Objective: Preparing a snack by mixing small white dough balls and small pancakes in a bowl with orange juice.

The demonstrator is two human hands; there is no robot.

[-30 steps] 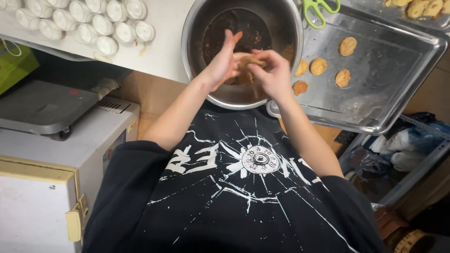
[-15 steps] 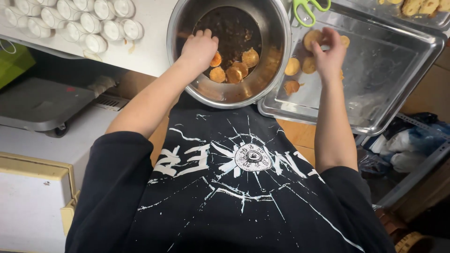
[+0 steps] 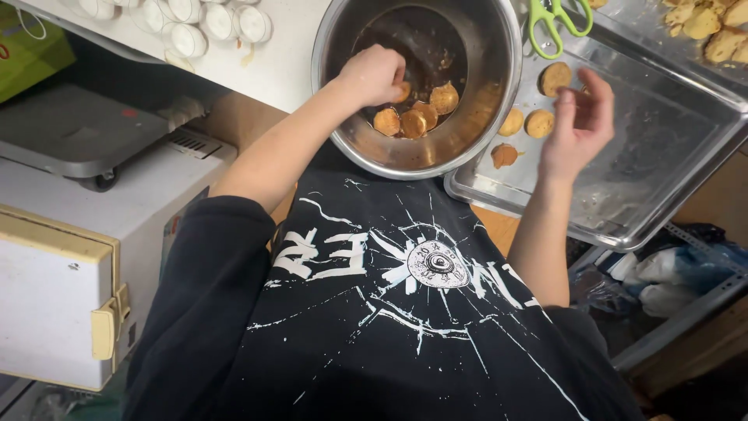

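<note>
My left hand [image 3: 375,72] reaches into a large steel bowl [image 3: 499,86], fingers curled around a small golden patty at the top of a little heap of patties [image 3: 417,117] in brown marinade. My right hand [image 3: 580,121] hovers over a metal baking tray [image 3: 662,156] with its fingers spread and nothing in it. Just left of it several round patties [image 3: 538,123] lie on the tray, one more [image 3: 555,76] beside my fingertips.
Green-handled scissors [image 3: 555,19] lie at the tray's far edge. Another tray with breaded pieces [image 3: 705,23] sits at the top right. Several white round tubs [image 3: 202,19] stand on the white counter at the left. A white appliance [image 3: 70,257] is below.
My hands were together over the bowl, then parted. My right hand set a patty on the tray and has drawn back a little; my left hand has gone deeper into the bowl.
</note>
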